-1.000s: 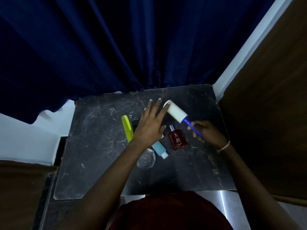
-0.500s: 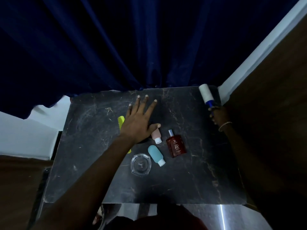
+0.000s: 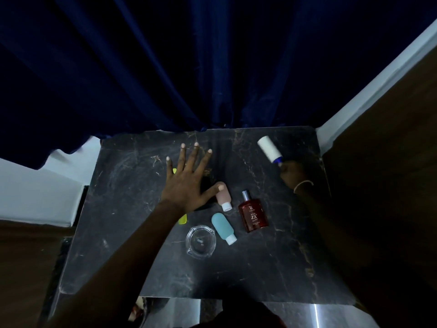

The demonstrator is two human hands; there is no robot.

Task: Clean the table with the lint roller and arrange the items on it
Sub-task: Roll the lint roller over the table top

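— Black marble, veined in brown: that is the desk (image 3: 132,233) filling the lower middle of the frame, with a dark blue curtain (image 3: 189,67) hanging behind its far edge.

— Where is the lint roller (image 3: 269,149) sitting?

— At the upper right of the desk. The right hand (image 3: 292,174) is wrapping its grip around the blue handle, and the white roll is pointing up and to the left. Whether the roll is touching the marble, I cannot tell. A thin bracelet (image 3: 303,185) is circling that wrist.

— And the left hand (image 3: 189,183)?

— It is lying flat near the centre, palm down, fingers spread wide, its grip open and clasping nothing. It is covering most of a yellow-green comb (image 3: 182,218), which is peeking out above and below it, and a dark object under the palm that I cannot identify. The thumb is touching a pink travel bottle (image 3: 224,197).

— What else is lying there?

— A teal travel bottle (image 3: 223,228) just below the pink one, a red perfume bottle (image 3: 253,213) to their right, and a clear glass ashtray (image 3: 201,242) just left of the teal bottle, all lying close together.
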